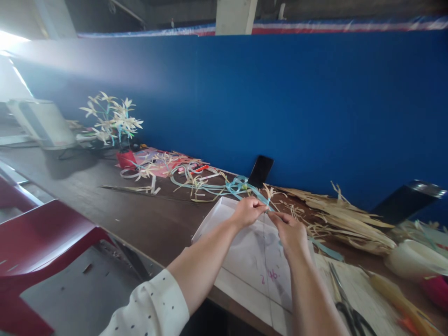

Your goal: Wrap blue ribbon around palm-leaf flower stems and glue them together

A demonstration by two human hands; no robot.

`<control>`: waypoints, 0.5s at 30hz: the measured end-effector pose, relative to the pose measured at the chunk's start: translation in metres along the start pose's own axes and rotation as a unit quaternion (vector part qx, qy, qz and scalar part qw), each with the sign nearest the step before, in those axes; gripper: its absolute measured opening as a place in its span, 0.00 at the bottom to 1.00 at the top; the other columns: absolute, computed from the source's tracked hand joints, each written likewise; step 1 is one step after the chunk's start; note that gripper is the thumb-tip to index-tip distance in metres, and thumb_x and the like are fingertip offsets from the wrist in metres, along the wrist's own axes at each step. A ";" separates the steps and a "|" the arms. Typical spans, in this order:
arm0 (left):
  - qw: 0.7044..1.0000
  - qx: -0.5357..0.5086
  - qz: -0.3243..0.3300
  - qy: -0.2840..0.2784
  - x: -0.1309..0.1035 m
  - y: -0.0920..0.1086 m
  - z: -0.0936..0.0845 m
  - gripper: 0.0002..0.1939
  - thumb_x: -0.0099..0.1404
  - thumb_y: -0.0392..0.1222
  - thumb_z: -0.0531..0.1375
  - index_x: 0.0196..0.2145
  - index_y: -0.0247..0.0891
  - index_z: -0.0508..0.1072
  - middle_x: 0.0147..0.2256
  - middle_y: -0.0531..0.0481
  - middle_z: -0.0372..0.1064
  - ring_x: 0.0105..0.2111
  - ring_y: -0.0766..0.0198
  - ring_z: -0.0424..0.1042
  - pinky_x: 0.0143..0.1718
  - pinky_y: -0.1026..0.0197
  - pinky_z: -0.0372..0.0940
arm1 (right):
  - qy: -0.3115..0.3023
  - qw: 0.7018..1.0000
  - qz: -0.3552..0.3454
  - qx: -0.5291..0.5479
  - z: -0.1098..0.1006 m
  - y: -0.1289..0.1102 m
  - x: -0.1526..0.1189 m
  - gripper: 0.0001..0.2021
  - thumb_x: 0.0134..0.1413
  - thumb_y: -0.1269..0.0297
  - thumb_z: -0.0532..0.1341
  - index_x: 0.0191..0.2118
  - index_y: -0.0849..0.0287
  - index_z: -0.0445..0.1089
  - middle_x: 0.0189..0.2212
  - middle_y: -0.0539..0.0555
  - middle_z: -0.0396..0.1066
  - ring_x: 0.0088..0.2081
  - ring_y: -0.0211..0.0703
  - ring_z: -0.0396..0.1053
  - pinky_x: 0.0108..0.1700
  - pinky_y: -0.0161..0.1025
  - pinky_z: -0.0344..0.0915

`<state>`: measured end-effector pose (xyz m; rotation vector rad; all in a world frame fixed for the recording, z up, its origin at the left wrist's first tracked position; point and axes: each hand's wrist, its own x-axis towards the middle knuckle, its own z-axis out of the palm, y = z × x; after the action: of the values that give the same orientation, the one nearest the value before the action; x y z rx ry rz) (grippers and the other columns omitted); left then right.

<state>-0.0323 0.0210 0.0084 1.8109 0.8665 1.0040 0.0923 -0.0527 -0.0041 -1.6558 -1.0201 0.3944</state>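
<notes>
A small pale flower (269, 192) of dried husk strips, with light blue at its base, stands upright between my hands. My left hand (249, 211) is closed, pinching its base between thumb and fingertips. My right hand (289, 228) is also closed, its fingertips meeting the left ones at the stem just below the bloom. Fingers cover most of the stem. A thin dark line runs down below the hands; whether it is a wire or a crease I cannot tell. Beneath both hands lies a shallow white box (241, 261) with pink handwriting.
Husk strips (336, 214) and scissors (345, 298) lie at right, near a white bowl (420, 259). A phone (261, 171) leans on the blue partition (315, 102). Blue ribbon (213, 189), a flower arrangement in a red pot (126, 160) and a red chair (52, 228) are left.
</notes>
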 end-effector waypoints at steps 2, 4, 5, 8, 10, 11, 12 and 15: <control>1.000 0.006 0.000 0.000 0.000 0.000 0.000 0.10 0.56 0.44 0.60 0.28 0.35 0.76 0.29 0.51 0.69 0.32 0.66 0.66 0.35 0.65 0.59 | -0.001 1.000 0.002 0.009 0.000 0.000 0.000 0.22 0.39 0.49 0.64 0.35 0.62 0.78 0.19 0.52 0.70 0.26 0.44 0.67 0.27 0.36 0.60; 1.000 0.009 0.003 0.000 0.000 0.000 0.000 0.10 0.56 0.44 0.60 0.28 0.35 0.76 0.29 0.51 0.69 0.32 0.66 0.66 0.35 0.65 0.59 | -0.006 1.000 0.009 0.019 0.000 0.000 0.000 0.23 0.39 0.49 0.64 0.37 0.63 0.77 0.16 0.52 0.68 0.24 0.44 0.66 0.26 0.36 0.59; 1.000 0.010 0.007 0.000 0.000 0.000 0.000 0.10 0.56 0.44 0.60 0.28 0.35 0.76 0.29 0.51 0.69 0.32 0.66 0.66 0.35 0.65 0.59 | -0.009 1.000 0.013 0.023 0.001 0.000 0.000 0.23 0.39 0.49 0.64 0.37 0.63 0.77 0.16 0.51 0.67 0.23 0.43 0.66 0.25 0.36 0.59; 1.000 0.014 0.020 0.000 0.001 -0.002 0.000 0.10 0.56 0.44 0.60 0.28 0.34 0.76 0.29 0.50 0.69 0.31 0.66 0.66 0.35 0.65 0.59 | -0.015 0.999 0.027 0.035 0.002 0.001 0.001 0.23 0.39 0.50 0.63 0.39 0.63 0.77 0.14 0.50 0.65 0.22 0.42 0.65 0.25 0.36 0.58; 1.000 0.016 0.024 0.000 0.001 -0.002 0.000 0.10 0.56 0.44 0.60 0.27 0.33 0.76 0.29 0.50 0.69 0.31 0.67 0.66 0.35 0.65 0.59 | -0.013 0.998 0.034 0.042 0.003 0.001 0.001 0.24 0.40 0.50 0.63 0.39 0.64 0.77 0.13 0.49 0.63 0.21 0.41 0.64 0.24 0.36 0.58; 1.000 0.019 0.024 -0.001 0.001 -0.002 0.000 0.10 0.56 0.44 0.60 0.27 0.34 0.76 0.29 0.50 0.69 0.31 0.67 0.66 0.35 0.65 0.59 | -0.012 0.998 0.037 0.045 0.003 0.001 0.000 0.24 0.40 0.50 0.63 0.40 0.64 0.77 0.13 0.49 0.62 0.20 0.41 0.63 0.23 0.35 0.57; 0.999 0.022 0.024 -0.002 0.001 -0.002 0.000 0.10 0.57 0.44 0.59 0.27 0.34 0.76 0.29 0.50 0.69 0.31 0.67 0.66 0.35 0.65 0.59 | -0.010 0.998 0.039 0.047 0.004 0.001 0.000 0.24 0.40 0.50 0.63 0.40 0.64 0.77 0.12 0.49 0.62 0.19 0.40 0.62 0.23 0.35 0.57; 0.999 0.031 0.026 -0.003 0.000 -0.002 0.000 0.10 0.57 0.44 0.59 0.27 0.34 0.76 0.29 0.50 0.69 0.31 0.66 0.66 0.35 0.65 0.59 | -0.004 0.997 0.051 0.057 0.005 0.000 -0.002 0.25 0.39 0.50 0.63 0.40 0.65 0.76 0.10 0.47 0.58 0.15 0.36 0.56 0.19 0.35 0.53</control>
<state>-0.0328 0.0222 0.0070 1.8962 0.8599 1.0147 0.0882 -0.0512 -0.0062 -1.6085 -0.9047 0.5174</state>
